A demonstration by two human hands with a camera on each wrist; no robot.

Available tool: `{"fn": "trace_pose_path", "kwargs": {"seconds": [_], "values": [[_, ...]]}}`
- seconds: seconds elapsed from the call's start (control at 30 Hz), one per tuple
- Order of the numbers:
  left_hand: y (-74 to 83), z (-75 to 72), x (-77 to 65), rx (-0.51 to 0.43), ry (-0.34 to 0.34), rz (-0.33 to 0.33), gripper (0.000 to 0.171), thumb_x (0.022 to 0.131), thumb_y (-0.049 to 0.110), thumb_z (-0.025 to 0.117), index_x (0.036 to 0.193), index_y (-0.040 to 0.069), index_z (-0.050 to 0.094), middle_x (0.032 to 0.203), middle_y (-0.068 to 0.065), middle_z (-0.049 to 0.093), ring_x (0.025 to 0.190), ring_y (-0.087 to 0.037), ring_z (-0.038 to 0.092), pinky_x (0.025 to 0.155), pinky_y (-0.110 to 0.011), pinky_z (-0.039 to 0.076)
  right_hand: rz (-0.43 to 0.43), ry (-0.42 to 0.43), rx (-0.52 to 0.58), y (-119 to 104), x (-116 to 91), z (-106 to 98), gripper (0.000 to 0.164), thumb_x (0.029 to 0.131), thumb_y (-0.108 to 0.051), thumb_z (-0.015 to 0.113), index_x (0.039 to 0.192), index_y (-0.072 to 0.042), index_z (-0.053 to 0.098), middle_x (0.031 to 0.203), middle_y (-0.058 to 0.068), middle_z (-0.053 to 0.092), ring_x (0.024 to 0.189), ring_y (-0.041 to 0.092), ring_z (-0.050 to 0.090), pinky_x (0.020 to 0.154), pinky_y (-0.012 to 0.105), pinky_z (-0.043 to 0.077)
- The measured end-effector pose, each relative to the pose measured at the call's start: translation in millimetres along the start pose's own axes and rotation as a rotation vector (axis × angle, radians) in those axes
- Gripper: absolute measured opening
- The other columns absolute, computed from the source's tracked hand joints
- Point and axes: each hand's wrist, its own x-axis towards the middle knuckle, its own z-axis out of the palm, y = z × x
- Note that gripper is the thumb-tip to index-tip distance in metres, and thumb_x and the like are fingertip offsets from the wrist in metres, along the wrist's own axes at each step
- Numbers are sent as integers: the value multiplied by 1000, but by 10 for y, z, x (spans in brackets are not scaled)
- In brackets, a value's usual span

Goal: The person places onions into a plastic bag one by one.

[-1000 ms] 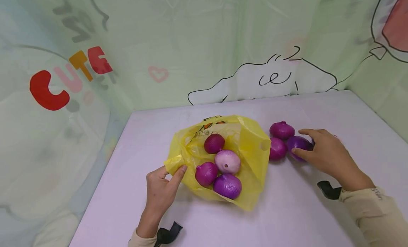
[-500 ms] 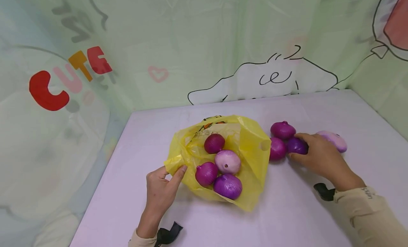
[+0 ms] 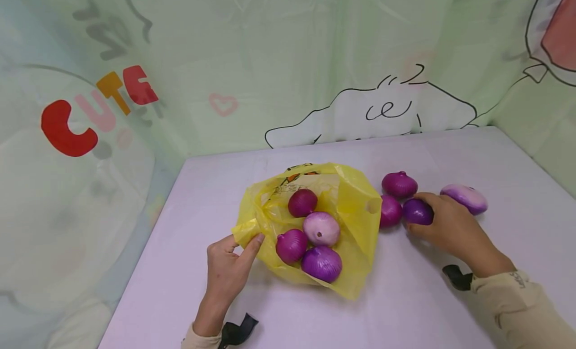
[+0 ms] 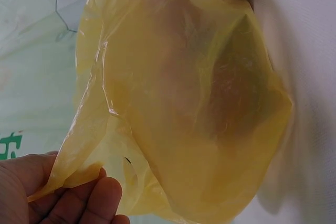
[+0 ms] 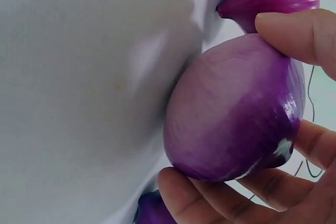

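Note:
My left hand (image 3: 227, 269) pinches the rim of a yellow plastic bag (image 3: 355, 214) between thumb and fingers; the left wrist view has the thin film (image 4: 173, 129) from the side. The bag's mouth faces me, and several red onions lie inside, among them a pale one (image 3: 321, 228). To the bag's right, my right hand (image 3: 454, 231) grips a purple onion (image 3: 418, 212). The right wrist view has this onion (image 5: 231, 114) between the thumb (image 5: 299, 32) on one side and curled fingers on the other, still close to the table surface.
Beside the bag lies one magenta onion (image 3: 390, 211), with another (image 3: 399, 184) just behind it. A pale purple onion (image 3: 464, 198) rests beyond my right hand. The white-covered table (image 3: 405, 299) ends at a printed cloth backdrop (image 3: 234, 74).
My right hand has moved left and closed its fingers on the purple onion, which has shifted slightly. The pale onion behind that hand has come into view. My left hand stays put.

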Motion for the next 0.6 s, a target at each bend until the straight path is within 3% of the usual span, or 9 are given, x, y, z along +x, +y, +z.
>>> {"fn": "trace_pose_path", "kwargs": {"seconds": [0.6], "values": [[2, 0, 4, -16, -6, 5, 15, 87, 9, 85, 99, 2, 82, 95, -1, 81, 90, -14, 76, 76, -28, 60, -58, 145, 19, -198, -142, -152, 71, 82, -24, 87, 138, 5, 55, 118, 34, 61, 99, 48, 62, 78, 66, 55]]}}
